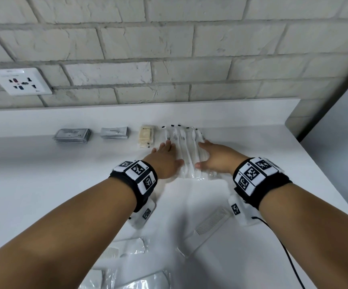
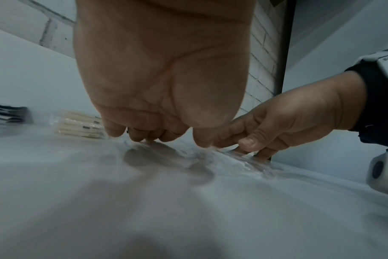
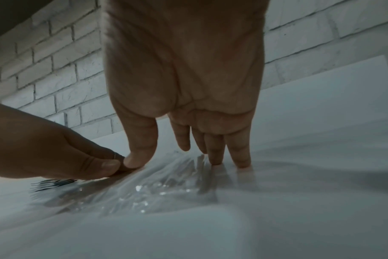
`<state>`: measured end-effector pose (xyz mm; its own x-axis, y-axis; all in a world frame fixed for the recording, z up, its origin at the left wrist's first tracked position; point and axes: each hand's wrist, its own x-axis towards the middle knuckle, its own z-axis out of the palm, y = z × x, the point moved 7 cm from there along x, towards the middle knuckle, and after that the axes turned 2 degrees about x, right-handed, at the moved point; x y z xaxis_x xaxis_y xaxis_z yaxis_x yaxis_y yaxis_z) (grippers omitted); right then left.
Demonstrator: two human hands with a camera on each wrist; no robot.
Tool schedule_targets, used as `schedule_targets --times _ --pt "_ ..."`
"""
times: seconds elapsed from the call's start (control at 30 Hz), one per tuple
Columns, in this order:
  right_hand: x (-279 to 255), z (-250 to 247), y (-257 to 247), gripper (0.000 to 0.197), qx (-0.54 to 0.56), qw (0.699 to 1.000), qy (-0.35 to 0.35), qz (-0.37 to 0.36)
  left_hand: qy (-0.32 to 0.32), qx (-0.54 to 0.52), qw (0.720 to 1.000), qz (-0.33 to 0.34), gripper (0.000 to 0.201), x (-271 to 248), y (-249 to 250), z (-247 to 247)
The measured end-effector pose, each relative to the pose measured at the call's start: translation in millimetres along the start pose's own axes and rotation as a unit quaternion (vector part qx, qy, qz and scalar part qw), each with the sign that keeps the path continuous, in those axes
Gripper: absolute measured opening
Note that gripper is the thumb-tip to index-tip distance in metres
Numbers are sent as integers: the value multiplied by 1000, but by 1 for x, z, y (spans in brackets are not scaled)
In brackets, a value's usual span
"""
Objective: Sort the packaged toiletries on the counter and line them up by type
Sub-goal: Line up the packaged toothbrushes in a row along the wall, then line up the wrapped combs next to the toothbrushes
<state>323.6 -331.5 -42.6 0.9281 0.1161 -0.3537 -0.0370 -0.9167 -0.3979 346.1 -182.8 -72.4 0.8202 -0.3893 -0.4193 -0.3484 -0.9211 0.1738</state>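
Note:
Several clear-wrapped white toothbrushes (image 1: pixel 186 146) lie side by side on the white counter (image 1: pixel 44 174), between my two hands. My left hand (image 1: pixel 164 157) lies along the pile's left side, fingers extended, fingertips (image 2: pixel 142 138) touching the wrap. My right hand (image 1: pixel 214 156) presses the right side with straight fingers (image 3: pixel 216 154) on the plastic (image 3: pixel 144 189). The two thumbs almost meet at the pile's near end. Left of the pile, in a row by the wall, lie beige packets (image 1: pixel 146 136), a small stack of grey sachets (image 1: pixel 114 132) and a larger grey stack (image 1: pixel 72 135).
Wrapped white combs lie loose near the counter's front: one (image 1: pixel 210 224) below my right wrist, others (image 1: pixel 125 247) (image 1: pixel 148 280) at the lower middle. A brick wall with a socket plate (image 1: pixel 21 81) rises behind. The counter ends at its right edge (image 1: pixel 325 178).

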Motion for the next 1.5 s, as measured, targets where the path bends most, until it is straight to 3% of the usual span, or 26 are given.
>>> schedule_targets --times 0.13,0.23,0.4,0.47,0.53,0.6,0.67,0.8,0.93,1.07,1.2,1.27,1.33,1.4,1.5 --pt "4 -2 11 82 19 999 1 35 52 3 998 26 70 -1 4 -5" --pt "5 -9 18 69 33 997 17 62 57 10 998 29 67 -7 6 -11" --pt "-10 -12 49 67 117 982 3 147 104 -24 994 20 55 -57 -3 -35" --pt "-29 -10 58 62 144 976 -9 163 90 -14 996 5 49 -91 -20 -33" --pt "-51 -2 64 58 203 964 -14 171 28 41 998 -24 50 -123 -42 -16" --pt "-75 5 62 53 166 975 -17 148 -51 99 992 -55 59 -150 -62 6" --pt "-97 12 50 58 52 993 -21 102 -90 118 986 -73 65 -165 -74 24" --pt "-138 45 8 79 -56 997 -37 37 -57 83 991 -86 60 -182 -81 38" --pt "-156 79 -26 65 -202 978 -40 21 -77 50 992 -83 58 -197 -79 54" --pt "-158 93 -51 30 -217 976 -9 -4 -47 57 996 -43 28 -202 -63 61" --pt "-157 111 -58 26 -204 978 -48 -6 -43 59 997 -36 16 -206 -59 61" --pt "-157 112 -56 32 -162 985 -60 6 -4 33 999 -37 14 -208 -62 55" --pt "-160 112 -52 35 -146 987 -71 22 63 -3 997 -36 21 -215 -66 41" --pt "-161 116 -53 25 -183 979 -85 21 109 -62 991 -42 33 -226 -80 29" --pt "-165 112 -63 21 -211 975 -71 14 66 -86 993 -51 49 -245 -105 31"
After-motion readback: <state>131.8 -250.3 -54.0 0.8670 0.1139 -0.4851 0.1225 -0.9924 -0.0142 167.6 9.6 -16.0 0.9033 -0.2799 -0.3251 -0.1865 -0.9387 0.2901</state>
